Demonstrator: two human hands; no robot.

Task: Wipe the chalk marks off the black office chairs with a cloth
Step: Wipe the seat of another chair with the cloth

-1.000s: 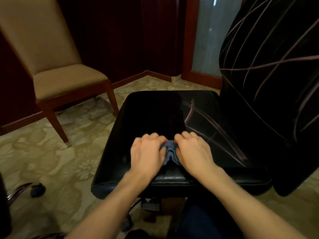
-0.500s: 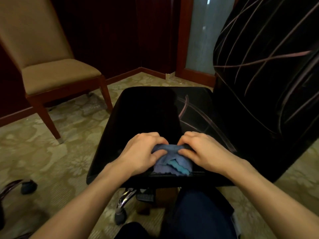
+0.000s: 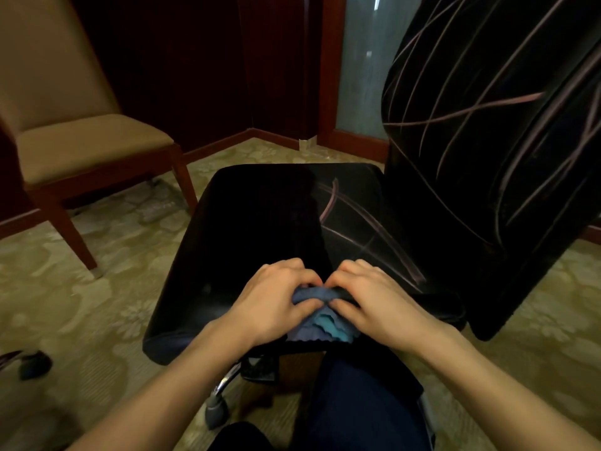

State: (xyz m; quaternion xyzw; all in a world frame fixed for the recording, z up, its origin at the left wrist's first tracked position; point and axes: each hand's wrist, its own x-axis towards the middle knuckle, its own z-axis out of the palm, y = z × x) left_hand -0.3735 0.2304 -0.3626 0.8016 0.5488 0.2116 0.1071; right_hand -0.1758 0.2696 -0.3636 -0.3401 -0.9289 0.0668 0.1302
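I count two chairs, two hands and one cloth. The shiny black leather office chair (image 3: 260, 222) is right in front of me, with a smooth flat seat and a tall padded back (image 3: 487, 141) standing on the right. Thin pale chalk lines (image 3: 354, 219) cross the right half of the seat, and many more long lines run over the back. The left half of the seat looks clean and dark.

The soft blue cloth (image 3: 317, 317) lies bunched up on the near edge of the seat. It is folded in wavy layers, some dark blue and some lighter teal.

My left hand (image 3: 276, 301) and my right hand (image 3: 377, 301) sit side by side on it, nearly touching. The fingers (image 3: 351, 271) of both hands are curled in and pinching the top of the cloth.

The other chair, a tan cushioned one with red-brown wooden legs (image 3: 81, 151), stands well apart at the left. The floor is a flowery beige carpet (image 3: 97, 304). A silver chair leg with a grey wheel (image 3: 216, 408) shows under the seat.
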